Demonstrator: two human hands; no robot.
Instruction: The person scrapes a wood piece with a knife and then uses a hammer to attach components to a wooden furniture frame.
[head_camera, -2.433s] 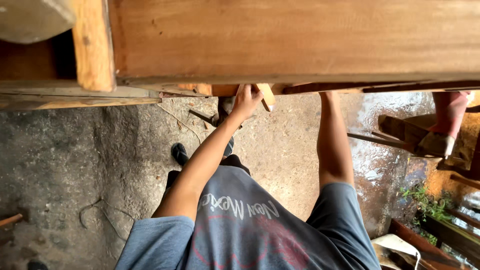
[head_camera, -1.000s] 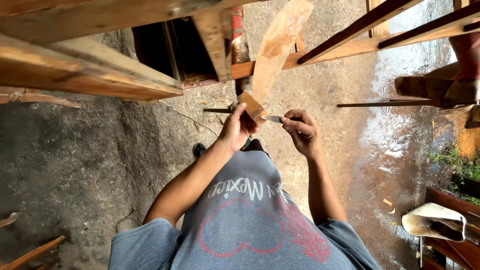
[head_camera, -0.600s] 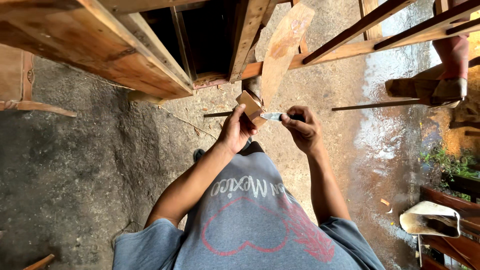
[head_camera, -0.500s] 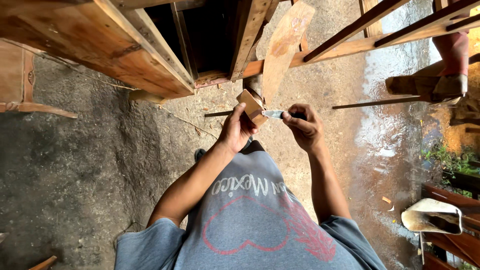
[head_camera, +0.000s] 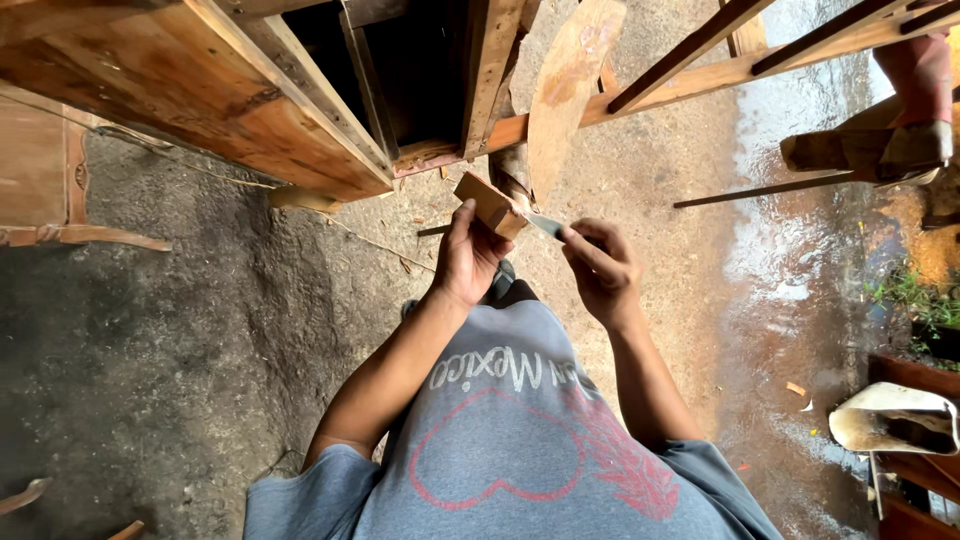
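Observation:
My left hand grips a small wooden block in front of my chest, one corner tilted up. My right hand pinches a small metal blade whose tip touches the block's right edge. Both hands sit close together above my grey printed shirt. Just beyond them stands a large unfinished wooden cabinet with a dark open compartment.
A rounded wooden plank leans beside the cabinet. Wooden rails cross the upper right. The concrete floor is wet on the right. Another person's leg and boot stand at the far right. A white bucket sits lower right.
Earlier both arms reached up under the cabinet. They have come down, and the left hand now holds the block while the right brought the blade against it. The view shifted slightly.

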